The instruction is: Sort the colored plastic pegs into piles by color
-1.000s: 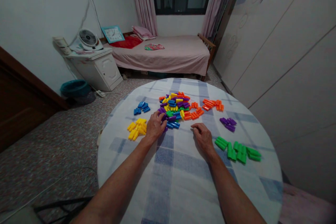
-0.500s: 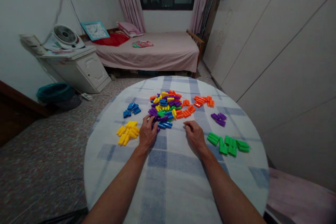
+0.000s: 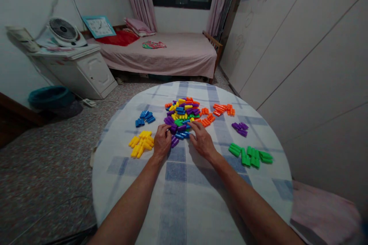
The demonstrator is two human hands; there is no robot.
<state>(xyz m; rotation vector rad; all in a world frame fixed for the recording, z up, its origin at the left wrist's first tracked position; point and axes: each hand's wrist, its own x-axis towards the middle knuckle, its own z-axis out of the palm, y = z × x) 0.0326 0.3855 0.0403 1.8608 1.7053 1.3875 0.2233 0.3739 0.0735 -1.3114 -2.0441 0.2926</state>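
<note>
Fingers of the left hand (image 3: 162,141) curl together beside purple plastic pegs (image 3: 174,141); fingers of the right hand (image 3: 202,140) spread just behind blue pegs (image 3: 181,135) at the mixed peg heap (image 3: 181,114), any grip unclear

White tablecloth (image 3: 135,187) with blue-grey plaid, bearing separate groups of yellow pegs (image 3: 140,144), blue pegs (image 3: 143,118), purple pegs (image 3: 239,129), green pegs (image 3: 250,156) and orange pegs (image 3: 222,109) around a mixed multicoloured pile (image 3: 181,116), below a pink bedspread (image 3: 172,59).
</note>
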